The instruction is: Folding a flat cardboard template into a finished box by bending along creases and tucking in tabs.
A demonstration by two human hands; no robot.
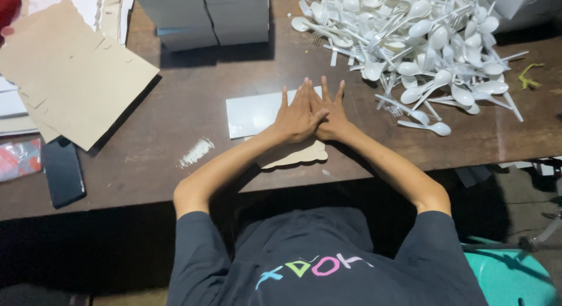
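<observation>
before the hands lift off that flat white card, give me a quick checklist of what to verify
1. Both hands on the card: ok. The left hand and right hand press flat, side by side, on the white card.
2. Hands free of other things: ok, fingers spread, nothing gripped.
3. Card lies flat on the wooden table: ok where visible; the part under the hands is hidden.
4. Brown scalloped flap lined up under the wrists: cannot tell.
5. Pile of white plastic spoons and forks apart from the card: ok.
6. Black phone clear of the card: ok, far left.
</observation>
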